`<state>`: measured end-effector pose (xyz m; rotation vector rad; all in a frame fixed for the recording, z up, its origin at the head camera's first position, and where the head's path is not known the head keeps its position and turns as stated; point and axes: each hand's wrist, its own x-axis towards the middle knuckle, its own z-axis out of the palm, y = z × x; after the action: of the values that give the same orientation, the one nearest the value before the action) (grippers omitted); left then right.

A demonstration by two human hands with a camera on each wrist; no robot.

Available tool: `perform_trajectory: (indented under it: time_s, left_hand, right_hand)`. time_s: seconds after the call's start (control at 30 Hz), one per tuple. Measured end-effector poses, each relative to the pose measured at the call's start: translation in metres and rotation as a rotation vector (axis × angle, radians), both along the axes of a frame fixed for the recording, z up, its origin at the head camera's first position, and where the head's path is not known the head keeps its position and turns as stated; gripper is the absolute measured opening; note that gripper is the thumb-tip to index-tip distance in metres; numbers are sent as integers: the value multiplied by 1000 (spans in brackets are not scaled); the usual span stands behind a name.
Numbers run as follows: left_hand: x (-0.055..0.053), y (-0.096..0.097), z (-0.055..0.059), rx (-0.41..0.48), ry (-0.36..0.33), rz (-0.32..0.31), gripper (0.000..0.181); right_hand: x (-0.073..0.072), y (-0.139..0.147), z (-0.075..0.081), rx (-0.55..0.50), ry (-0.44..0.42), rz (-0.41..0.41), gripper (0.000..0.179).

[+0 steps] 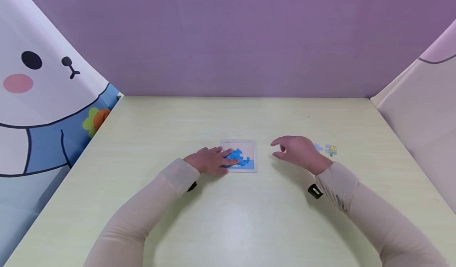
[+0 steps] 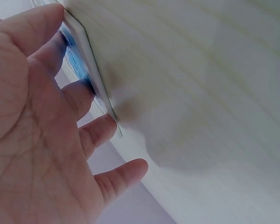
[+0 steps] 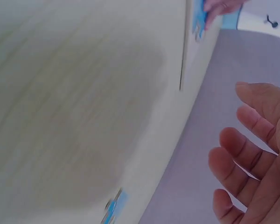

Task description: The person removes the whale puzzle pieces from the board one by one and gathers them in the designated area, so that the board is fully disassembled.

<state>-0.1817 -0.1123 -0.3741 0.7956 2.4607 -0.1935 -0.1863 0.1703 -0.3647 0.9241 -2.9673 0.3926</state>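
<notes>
A small square jigsaw puzzle tray (image 1: pixel 255 156) with a pale frame lies mid-table, partly filled with blue pieces (image 1: pixel 244 162). My left hand (image 1: pixel 210 162) rests on its left side, fingers spread and fairly straight over the blue area and frame edge. In the left wrist view the fingertips of the left hand (image 2: pixel 51 112) touch the tray's border. My right hand (image 1: pixel 297 150) hovers over the table to the right of the tray, fingers loosely bent, with nothing between them. In the right wrist view the right hand (image 3: pixel 256 158) has its thumb and fingers apart.
Loose puzzle pieces (image 1: pixel 331 149), light blue with a yellow figure, lie on the table just beyond the right hand. A purple panel (image 1: pixel 246 41) rises at the table's back edge. Printed cloth panels (image 1: pixel 46 100) stand along the sides.
</notes>
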Motion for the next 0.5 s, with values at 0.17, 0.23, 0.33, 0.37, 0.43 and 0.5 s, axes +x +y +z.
perform_trajectory:
  time_s: [0.17,0.23,0.33,0.37,0.43,0.5]
  left_hand:
    - [0,-1,0,-9,1,-5,52]
    - [0,0,1,-13,3,-8,53]
    - [0,0,1,-17,-1,-9,53]
    - [0,1,2,-18,-2,-8,53]
    - [0,1,1,-22,-3,-7,53]
    - [0,1,2,-24,-4,-10,54]
  right_hand:
    - [-1,-21,-3,117,159,81,29]
    - [-2,-28,-4,161,205,106,28]
    - [-4,-39,-4,222,264,147,28]
    - [-5,-43,-4,239,271,159,28]
    - [-6,-51,-5,273,270,175,30]
    - [-9,-57,-6,303,246,179,31]
